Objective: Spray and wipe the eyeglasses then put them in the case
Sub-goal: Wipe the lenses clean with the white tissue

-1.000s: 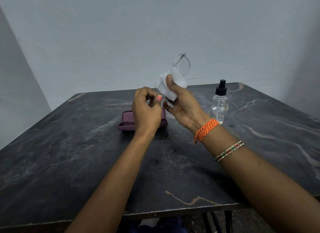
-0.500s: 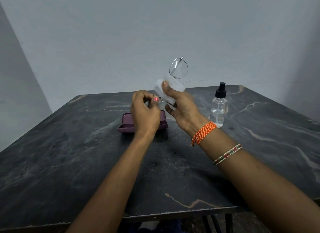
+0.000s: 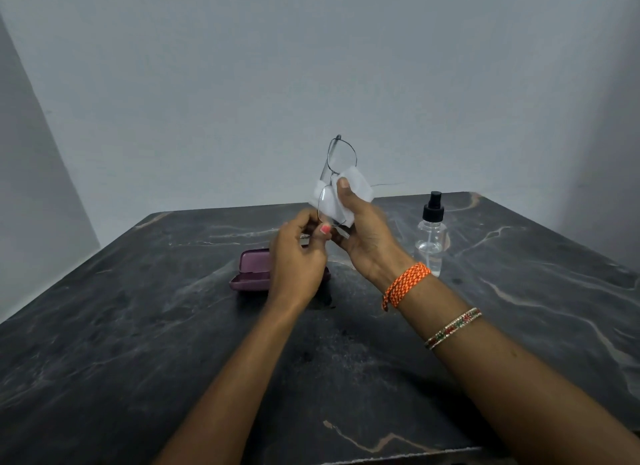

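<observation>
Thin wire-rimmed eyeglasses (image 3: pixel 341 160) stand on end in the air above the table, one lens up, the other lens low against a white wipe (image 3: pixel 360 186). My left hand (image 3: pixel 298 260) pinches the lower end of the frame. My right hand (image 3: pixel 367 232) holds the white wipe around the lower lens, thumb pressed on the cloth. A purple case (image 3: pixel 251 270) lies open on the table behind my left hand, partly hidden by it. A clear spray bottle (image 3: pixel 431 238) with a black nozzle stands to the right of my right hand.
The dark marble table (image 3: pixel 138 343) has its front edge near the bottom of the view. A grey wall runs close behind the table's far edge. Bracelets sit on my right wrist.
The glasses have turned more upright and edge-on between my hands. The wipe has shifted from beside the upper lens to behind the lower lens. My view has tilted so the hands sit lower.
</observation>
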